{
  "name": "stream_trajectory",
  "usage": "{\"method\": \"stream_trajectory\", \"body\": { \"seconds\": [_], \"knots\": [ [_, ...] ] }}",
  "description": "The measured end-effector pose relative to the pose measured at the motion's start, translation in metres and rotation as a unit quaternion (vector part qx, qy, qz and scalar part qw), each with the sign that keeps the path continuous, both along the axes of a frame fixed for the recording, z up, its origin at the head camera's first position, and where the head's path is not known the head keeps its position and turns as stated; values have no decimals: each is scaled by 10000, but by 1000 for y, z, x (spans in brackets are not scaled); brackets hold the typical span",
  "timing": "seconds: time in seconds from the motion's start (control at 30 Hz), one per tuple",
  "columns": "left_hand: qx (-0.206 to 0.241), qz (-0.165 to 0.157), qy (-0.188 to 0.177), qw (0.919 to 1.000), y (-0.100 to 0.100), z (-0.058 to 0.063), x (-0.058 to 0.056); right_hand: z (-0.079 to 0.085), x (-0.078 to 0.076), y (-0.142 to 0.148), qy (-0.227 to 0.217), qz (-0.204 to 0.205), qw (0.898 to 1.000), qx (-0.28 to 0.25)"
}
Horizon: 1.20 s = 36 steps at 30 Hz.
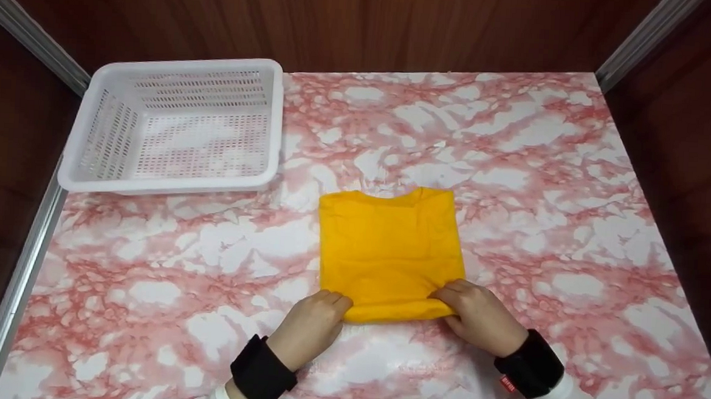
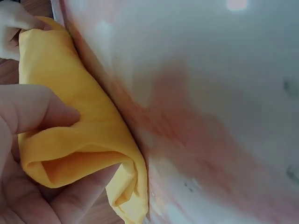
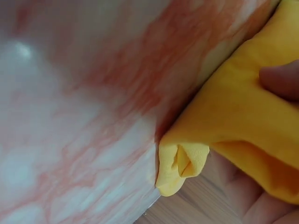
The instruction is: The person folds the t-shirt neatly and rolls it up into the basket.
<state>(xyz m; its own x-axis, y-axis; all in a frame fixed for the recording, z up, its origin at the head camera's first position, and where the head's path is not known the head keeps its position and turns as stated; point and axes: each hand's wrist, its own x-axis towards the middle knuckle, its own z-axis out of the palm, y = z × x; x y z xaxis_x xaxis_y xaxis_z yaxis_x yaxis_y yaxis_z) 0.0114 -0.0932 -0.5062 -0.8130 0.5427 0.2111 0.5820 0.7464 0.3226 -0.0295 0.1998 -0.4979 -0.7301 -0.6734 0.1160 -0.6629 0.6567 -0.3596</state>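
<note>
A yellow shirt [image 1: 389,244] lies folded into a rough square on the table, its neckline pointing away from me. Its near edge is turned up into a thick fold [image 2: 88,112]. At the near left corner my left hand [image 1: 315,322] pinches that fold, thumb on one side and fingers behind the cloth. My right hand [image 1: 477,312] pinches the same fold near the right corner; in the right wrist view its thumb [image 3: 282,80] presses on the cloth. Open loops of fabric show at both ends of the fold.
A white plastic basket [image 1: 274,128] with slotted walls stands at the back left with nothing in it. The table [image 1: 544,191] has a red and white marbled top. Dark wooden panels [image 1: 365,23] rise behind it and at both sides.
</note>
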Motion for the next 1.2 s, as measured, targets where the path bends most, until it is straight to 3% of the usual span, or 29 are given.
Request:
{"method": "stream_trajectory", "body": {
  "seconds": [0.27,0.6,0.83,1.03,1.2],
  "knots": [
    [243,-162,-903,9955,-8,14,4,9,8,6,-166,112,9998,31],
    [552,-256,-1159,9914,-16,44,-3,40,4,6,-559,139,9981,-238],
    [803,-296,-1171,9894,-23,67,-27,67,-16,4,-896,-115,9955,-280],
    [946,-26,-1047,9900,-30,80,-57,79,-45,1,-314,-258,9981,-458],
    [1061,352,-1356,9844,-33,85,-86,84,-74,-2,-107,-362,9984,-418]
  ]
}}
